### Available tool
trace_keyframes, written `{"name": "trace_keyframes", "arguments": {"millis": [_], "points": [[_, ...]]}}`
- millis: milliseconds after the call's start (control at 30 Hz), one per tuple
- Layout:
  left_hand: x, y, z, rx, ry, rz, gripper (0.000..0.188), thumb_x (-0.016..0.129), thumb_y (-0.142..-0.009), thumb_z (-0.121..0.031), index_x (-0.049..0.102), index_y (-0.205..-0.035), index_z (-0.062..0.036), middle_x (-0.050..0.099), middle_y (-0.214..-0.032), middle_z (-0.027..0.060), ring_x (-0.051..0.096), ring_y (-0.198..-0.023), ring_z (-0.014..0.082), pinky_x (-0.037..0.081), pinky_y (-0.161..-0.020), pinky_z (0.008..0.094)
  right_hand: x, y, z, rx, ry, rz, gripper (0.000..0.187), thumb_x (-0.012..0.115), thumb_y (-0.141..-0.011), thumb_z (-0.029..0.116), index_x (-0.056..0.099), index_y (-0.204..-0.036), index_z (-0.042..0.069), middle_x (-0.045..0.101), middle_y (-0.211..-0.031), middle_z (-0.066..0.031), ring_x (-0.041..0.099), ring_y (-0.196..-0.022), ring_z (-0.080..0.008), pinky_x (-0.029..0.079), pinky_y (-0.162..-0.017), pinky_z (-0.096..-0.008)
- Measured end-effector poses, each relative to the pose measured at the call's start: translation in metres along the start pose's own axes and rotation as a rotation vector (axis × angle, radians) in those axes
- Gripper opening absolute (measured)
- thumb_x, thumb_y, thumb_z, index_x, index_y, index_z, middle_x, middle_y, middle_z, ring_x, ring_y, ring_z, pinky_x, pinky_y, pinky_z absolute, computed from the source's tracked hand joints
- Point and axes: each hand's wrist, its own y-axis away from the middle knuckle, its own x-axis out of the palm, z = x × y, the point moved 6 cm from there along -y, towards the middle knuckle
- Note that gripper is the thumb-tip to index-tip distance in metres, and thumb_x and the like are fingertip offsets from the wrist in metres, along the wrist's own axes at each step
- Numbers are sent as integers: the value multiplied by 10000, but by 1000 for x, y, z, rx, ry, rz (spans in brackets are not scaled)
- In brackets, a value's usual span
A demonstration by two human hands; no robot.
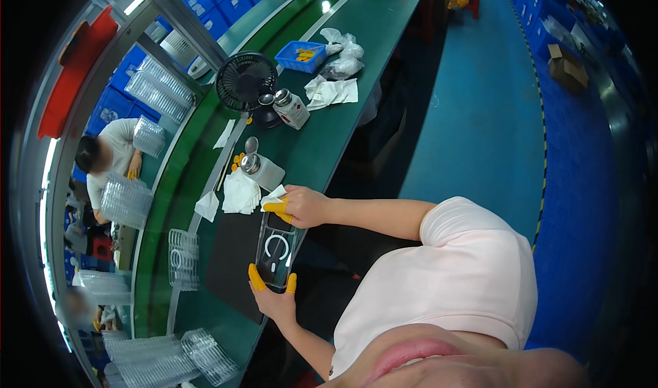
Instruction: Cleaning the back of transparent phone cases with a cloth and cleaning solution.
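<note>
A clear phone case (274, 252) with a white ring and a short white bar is held over the edge of the workbench. My left hand (276, 301), with yellow finger cots, grips the case's near end between thumb and fingers. My right hand (303, 207) also wears yellow finger cots and pinches a folded white wipe (275, 197) at the far end of the case. Just beyond lies a stack of white wipes (241, 193) beside a pump bottle (263, 171) with a metal top. A black mat (233, 258) lies under and beside the case.
Stacks of clear cases (184, 259) stand along the green bench (295, 141), with more at the near end. Farther up are a black fan (247, 81), a second pump bottle (291, 109), a blue bin (300, 56) and plastic bags (343, 55). A co-worker (116, 156) sits across the line.
</note>
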Motion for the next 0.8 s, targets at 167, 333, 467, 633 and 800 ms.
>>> {"name": "trace_keyframes", "arguments": {"millis": [167,333,467,633,800], "points": [[-2,0,0,14,-14,-4,869,773,-584,-288,329,-1305,-91,410,-1260,227,368,-1187,387,349,-965,415,-2,-1,3,-3,-15,-57,75,565,-680,78,585,-713,14,555,-632,-105,552,-619,-227,406,-771,-334],[0,-4,-7,68,45,-13,859,770,-585,-290,339,-1302,-95,425,-1247,215,400,-1156,381,367,-939,414,-3,1,-4,4,-14,-23,101,571,-691,85,595,-760,15,549,-622,-103,555,-627,-240,409,-770,-340],[2,-1,-2,60,-19,-31,834,763,-608,-292,346,-1302,-96,436,-1237,212,424,-1134,375,385,-914,408,3,-1,-3,-29,-12,-53,92,580,-688,95,587,-739,19,536,-577,-94,556,-612,-242,412,-777,-341],[2,0,-4,122,-13,-36,833,761,-620,-302,340,-1306,-88,446,-1234,198,444,-1126,356,395,-905,398,-1,-1,-2,-10,8,-48,98,585,-678,93,557,-620,20,527,-552,-98,542,-571,-226,416,-751,-330],[2,0,-7,98,-13,-36,772,738,-656,-219,347,-1310,-96,470,-1237,149,459,-1119,311,359,-933,341,-4,0,-2,-5,11,-54,89,588,-665,82,554,-619,15,523,-542,-98,533,-558,-227,414,-729,-322]]}}
